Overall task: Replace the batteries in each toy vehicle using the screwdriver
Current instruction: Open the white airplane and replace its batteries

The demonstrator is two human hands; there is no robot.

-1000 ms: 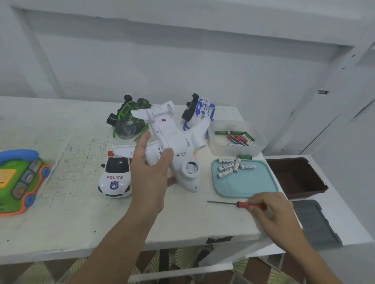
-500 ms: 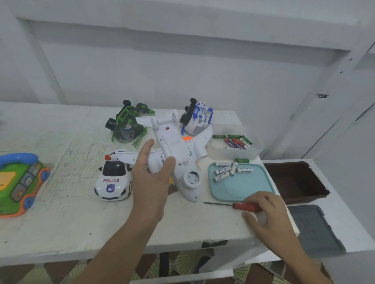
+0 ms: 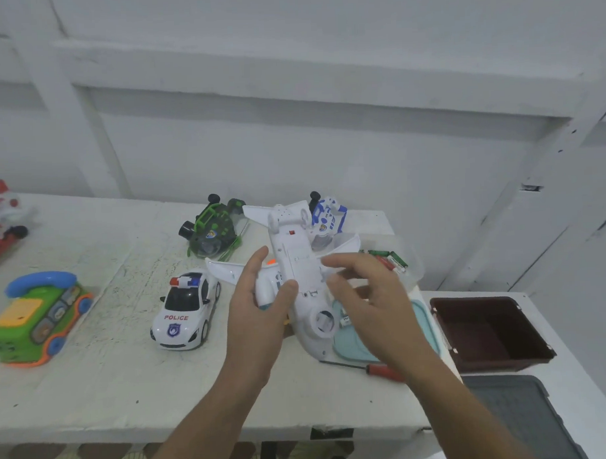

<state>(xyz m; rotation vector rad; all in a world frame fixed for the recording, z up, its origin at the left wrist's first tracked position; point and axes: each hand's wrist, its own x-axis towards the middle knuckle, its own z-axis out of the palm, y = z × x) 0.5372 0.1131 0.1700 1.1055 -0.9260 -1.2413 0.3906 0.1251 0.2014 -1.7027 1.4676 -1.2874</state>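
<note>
White plastic makes up the toy aeroplane (image 3: 297, 264), which is held belly-up above the white painted table (image 3: 93, 374), nose toward the person and tail toward the wall. The left hand (image 3: 259, 309) grips it by the fuselace at the left wing root, thumb on one side and fingers wrapped round the other. The right hand (image 3: 362, 296) is spread and empty, fingers loosely curled, hovering just beside the right wing and not clearly touching it.

The red-handled screwdriver (image 3: 375, 368) lies on the table near the front edge, partly hidden under the right forearm. Judging by this, the plane's job is at an early stage: the underside panel looks closed, though whether its screw is in cannot be made out. Loose white batteries rest on the pale blue lid (image 3: 425, 331), more in the clear plastic tub (image 3: 404, 256) behind. The white police car (image 3: 184, 310), the green-and-black vehicle (image 3: 214, 229) and the blue-and-white vehicle (image 3: 327, 220) stand on the table, apparently still to be handled.
</note>
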